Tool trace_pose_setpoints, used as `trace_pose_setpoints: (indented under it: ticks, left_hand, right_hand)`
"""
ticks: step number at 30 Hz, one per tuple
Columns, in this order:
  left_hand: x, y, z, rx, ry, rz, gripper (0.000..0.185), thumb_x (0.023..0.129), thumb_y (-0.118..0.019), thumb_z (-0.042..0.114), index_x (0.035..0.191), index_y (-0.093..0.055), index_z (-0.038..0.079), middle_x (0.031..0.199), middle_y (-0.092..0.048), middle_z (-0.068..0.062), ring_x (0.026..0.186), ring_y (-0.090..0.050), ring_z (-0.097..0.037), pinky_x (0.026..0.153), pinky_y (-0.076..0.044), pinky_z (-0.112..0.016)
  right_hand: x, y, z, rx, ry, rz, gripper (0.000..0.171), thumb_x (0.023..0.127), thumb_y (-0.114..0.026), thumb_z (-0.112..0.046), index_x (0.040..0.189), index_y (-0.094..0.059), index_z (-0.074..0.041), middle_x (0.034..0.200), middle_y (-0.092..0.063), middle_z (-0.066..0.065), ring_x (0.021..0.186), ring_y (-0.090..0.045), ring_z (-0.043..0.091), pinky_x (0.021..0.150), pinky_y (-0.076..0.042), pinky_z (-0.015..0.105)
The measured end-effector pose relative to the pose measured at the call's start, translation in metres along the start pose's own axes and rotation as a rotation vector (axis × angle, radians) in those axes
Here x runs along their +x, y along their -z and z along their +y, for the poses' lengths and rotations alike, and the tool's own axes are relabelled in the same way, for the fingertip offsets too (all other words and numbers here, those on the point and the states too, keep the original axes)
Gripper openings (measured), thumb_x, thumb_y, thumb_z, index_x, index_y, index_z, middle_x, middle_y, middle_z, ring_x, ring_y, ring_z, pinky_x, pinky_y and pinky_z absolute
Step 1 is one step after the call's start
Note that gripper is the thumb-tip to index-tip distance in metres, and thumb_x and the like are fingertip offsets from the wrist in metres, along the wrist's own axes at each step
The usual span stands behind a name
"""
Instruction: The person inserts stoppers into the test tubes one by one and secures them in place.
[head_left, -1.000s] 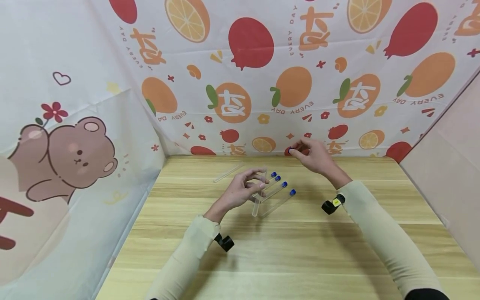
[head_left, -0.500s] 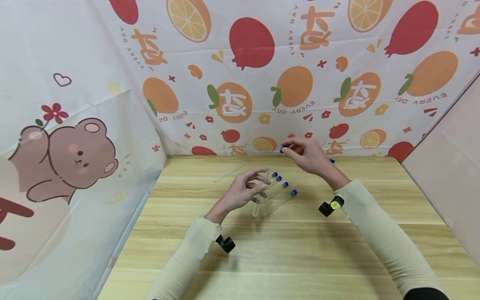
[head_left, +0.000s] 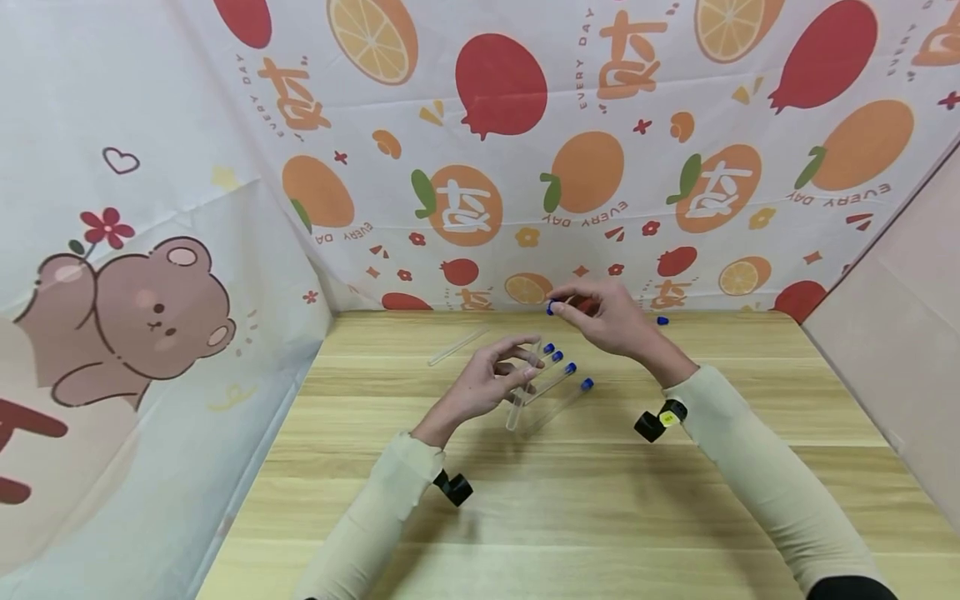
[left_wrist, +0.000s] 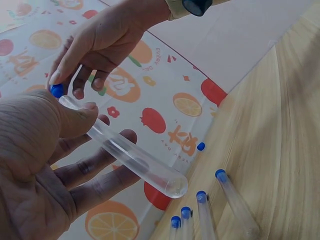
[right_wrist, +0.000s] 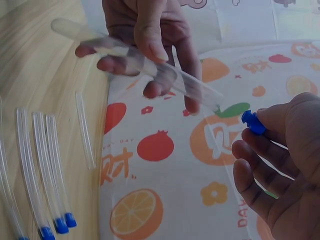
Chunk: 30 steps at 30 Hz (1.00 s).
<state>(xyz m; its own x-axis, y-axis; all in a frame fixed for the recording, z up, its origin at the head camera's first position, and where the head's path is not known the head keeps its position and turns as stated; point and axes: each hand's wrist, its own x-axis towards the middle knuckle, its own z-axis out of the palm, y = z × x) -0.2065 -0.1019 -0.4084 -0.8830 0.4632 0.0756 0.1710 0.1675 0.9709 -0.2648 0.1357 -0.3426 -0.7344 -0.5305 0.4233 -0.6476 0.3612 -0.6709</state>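
The left hand (head_left: 487,385) grips a clear, uncapped plastic test tube (left_wrist: 125,152) between thumb and fingers above the light wooden table (head_left: 600,517), over four capped clear tubes (head_left: 558,387) lying side by side. Beyond it, the right hand (head_left: 607,315) pinches a small blue plastic cap (right_wrist: 252,122) at its fingertips, near the tube's open mouth. For a clean fit, the tube is best held steady while the cap is aligned squarely with the mouth and pressed straight on.

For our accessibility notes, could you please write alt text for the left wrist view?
The left hand holds a clear uncapped tube while the right hand brings a blue cap to its open end. Four capped tubes lie on the wooden table.
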Motion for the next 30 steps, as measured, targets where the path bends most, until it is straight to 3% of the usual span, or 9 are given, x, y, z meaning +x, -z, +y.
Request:
trace_pose_setpoints:
  ticks: [6,14,19,22,27,30]
  left_hand:
    - [0.0,-0.001,0.003,0.012,-0.031,0.002,0.047,0.104,-0.057,0.013,0.15,-0.048,0.018,0.129,-0.064,-0.025,0.092,-0.075,-0.035,0.071,-0.064,-0.05]
    - [0.001,0.001,0.007,0.046,-0.069,0.011,0.049,0.103,-0.059,0.012,0.151,-0.048,0.017,0.129,-0.065,-0.023,0.095,-0.072,-0.045,0.068,-0.064,-0.04]
    - [0.001,0.001,0.01,0.067,-0.082,0.017,0.048,0.103,-0.059,0.012,0.15,-0.048,0.015,0.128,-0.066,-0.022,0.096,-0.071,-0.048,0.068,-0.065,-0.041]
    - [0.001,0.001,0.01,0.088,-0.089,0.024,0.048,0.103,-0.059,0.012,0.15,-0.049,0.014,0.126,-0.067,-0.02,0.094,-0.072,-0.046,0.068,-0.065,-0.042]
    - [0.001,-0.001,0.01,0.124,-0.107,0.039,0.046,0.102,-0.06,0.011,0.148,-0.052,0.017,0.123,-0.069,-0.018,0.086,-0.075,-0.026,0.065,-0.064,-0.039]
    - [0.002,-0.003,0.008,0.136,-0.133,0.044,0.045,0.102,-0.061,0.011,0.146,-0.054,0.016,0.121,-0.07,-0.018,0.083,-0.075,-0.021,0.063,-0.064,-0.04]
  right_hand:
    - [-0.002,-0.005,-0.004,0.012,-0.004,-0.021,0.022,0.101,-0.065,-0.02,0.118,-0.074,-0.011,0.105,-0.077,0.009,0.077,-0.069,0.016,0.069,-0.059,0.033]
    - [-0.005,-0.01,-0.004,-0.009,0.005,-0.022,0.021,0.1,-0.066,-0.021,0.118,-0.074,-0.013,0.107,-0.077,0.005,0.081,-0.071,0.022,0.07,-0.06,0.031]
    - [-0.006,-0.011,-0.004,-0.011,0.015,-0.019,0.019,0.1,-0.067,-0.019,0.116,-0.075,-0.013,0.107,-0.077,0.006,0.08,-0.071,0.021,0.07,-0.059,0.03]
    - [-0.007,-0.011,-0.004,-0.002,0.016,-0.019,0.019,0.099,-0.067,-0.017,0.115,-0.076,-0.012,0.108,-0.077,0.007,0.081,-0.071,0.02,0.07,-0.059,0.031]
    - [-0.008,-0.01,-0.005,0.008,0.012,-0.026,0.017,0.098,-0.069,-0.017,0.112,-0.077,-0.011,0.104,-0.077,0.006,0.081,-0.069,0.017,0.069,-0.059,0.031]
    - [-0.009,-0.008,-0.006,0.003,0.012,-0.035,0.015,0.097,-0.069,-0.017,0.109,-0.077,-0.011,0.1,-0.077,0.005,0.078,-0.066,0.015,0.068,-0.058,0.029]
